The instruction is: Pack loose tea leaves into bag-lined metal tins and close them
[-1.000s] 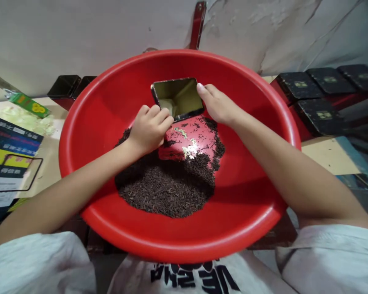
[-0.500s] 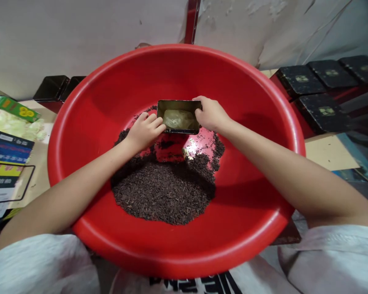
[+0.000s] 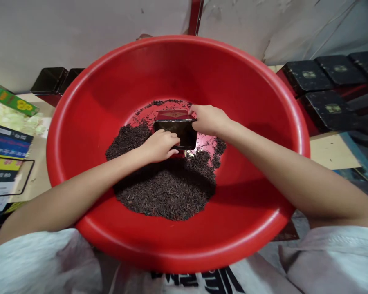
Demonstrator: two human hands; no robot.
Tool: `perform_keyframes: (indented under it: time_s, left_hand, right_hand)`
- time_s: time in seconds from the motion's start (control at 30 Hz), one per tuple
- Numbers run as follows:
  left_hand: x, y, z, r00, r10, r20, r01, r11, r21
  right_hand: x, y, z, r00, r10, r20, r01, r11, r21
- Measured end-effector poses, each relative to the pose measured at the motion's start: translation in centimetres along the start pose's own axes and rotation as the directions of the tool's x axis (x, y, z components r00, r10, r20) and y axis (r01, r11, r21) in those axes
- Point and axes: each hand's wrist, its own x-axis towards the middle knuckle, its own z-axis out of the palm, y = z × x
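A small red and black tin (image 3: pixel 173 114) is tipped over inside a big red basin (image 3: pixel 251 163). One red side faces up, and its dark face points towards me. My right hand (image 3: pixel 210 119) grips the tin at its right end. At the lower left, my left hand (image 3: pixel 160 145) has its fingers closed over the edge of the dark face, the thumb lower down. The inside of the tin is too dark to make out. Below and around the tin lies a heap of dark loose-leaf tea (image 3: pixel 165 192), with scattered bits on the basin floor.
Several black-topped red tins (image 3: pixel 333 109) stand at the right, and more dark tins (image 3: pixel 49 80) at the left behind the rim. A green box (image 3: pixel 14 102) and printed packaging (image 3: pixel 6 155) lie on the left. A pale wall (image 3: pixel 79 28) rises behind.
The tin has been lowered and tipped, so its pale inner pouch no longer shows and a red side does. My left hand has moved right and nearer me, over the tin's edge.
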Motion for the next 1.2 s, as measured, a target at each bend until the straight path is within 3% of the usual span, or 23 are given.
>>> perform_keyframes:
  time_s: [0.13, 0.23, 0.3, 0.43, 0.5, 0.6, 0.63, 0.7, 0.73, 0.8, 0.87, 0.9, 1.0, 1.2]
  left_hand:
    - [-0.2, 0.4, -1.5, 0.991, -0.116, -0.069, 0.095, 0.961, -0.258]
    - [-1.3, 0.4, -4.0, 0.965, -0.160, -0.207, 0.055, 0.897, -0.440]
    - [-2.5, 0.3, -6.0, 0.940, -0.178, -0.292, -0.028, 0.812, -0.583]
    - [-4.8, -1.1, -8.7, 0.880, -0.297, -0.370, -0.162, 0.545, -0.823]
    - [-5.0, -2.9, -8.8, 0.806, -0.388, -0.447, -0.218, 0.508, -0.834]
    - [-4.0, -6.7, -7.1, 0.619, -0.509, -0.598, -0.249, 0.594, -0.765]
    - [-3.6, -8.0, -6.2, 0.537, -0.565, -0.627, -0.189, 0.644, -0.742]
    - [-2.8, -10.1, -4.1, 0.418, -0.627, -0.658, 0.106, 0.753, -0.650]
    - [-2.5, -10.8, -3.1, 0.441, -0.612, -0.657, 0.290, 0.789, -0.542]
    - [-2.1, -11.5, -1.5, 0.620, -0.542, -0.568, 0.514, 0.827, -0.228]
    - [-1.7, -11.6, -0.4, 0.793, -0.465, -0.393, 0.515, 0.857, 0.025]
    - [-1.3, -11.6, 0.0, 0.846, -0.430, -0.314, 0.478, 0.873, 0.094]
    - [0.3, -11.8, 0.8, 0.911, -0.366, -0.192, 0.399, 0.899, 0.179]
    - [4.7, -12.4, 2.7, 0.919, -0.337, -0.206, 0.380, 0.896, 0.230]
  right_hand:
    - [0.1, 0.1, 0.1, 1.000, -0.010, -0.010, 0.010, 1.000, -0.019]
    - [0.3, 0.3, 0.2, 1.000, 0.007, -0.019, -0.008, 0.999, -0.044]
    - [0.5, 0.3, 0.1, 0.999, 0.019, -0.028, -0.021, 0.997, -0.068]
    - [0.7, 0.4, -0.3, 0.998, 0.035, -0.046, -0.039, 0.994, -0.101]
    - [0.7, 0.6, -0.6, 0.997, 0.062, -0.052, -0.067, 0.994, -0.091]
    - [1.0, 1.2, -1.0, 0.993, 0.093, -0.069, -0.098, 0.993, -0.070]
    - [1.1, 1.5, -1.1, 0.991, 0.106, -0.081, -0.111, 0.991, -0.067]
    - [1.4, 2.1, -1.2, 0.986, 0.130, -0.102, -0.137, 0.988, -0.067]
    - [1.6, 2.4, -1.1, 0.984, 0.140, -0.107, -0.148, 0.987, -0.064]
    - [1.9, 2.8, -1.0, 0.983, 0.149, -0.107, -0.155, 0.987, -0.048]
    - [2.1, 3.0, -0.9, 0.983, 0.144, -0.110, -0.148, 0.988, -0.031]
    - [2.2, 2.9, -0.9, 0.985, 0.133, -0.114, -0.137, 0.990, -0.027]
    - [2.1, 2.7, -0.9, 0.991, 0.070, -0.117, -0.072, 0.997, -0.015]
    - [1.8, 1.6, -1.0, 0.996, 0.016, -0.088, -0.020, 0.999, -0.048]
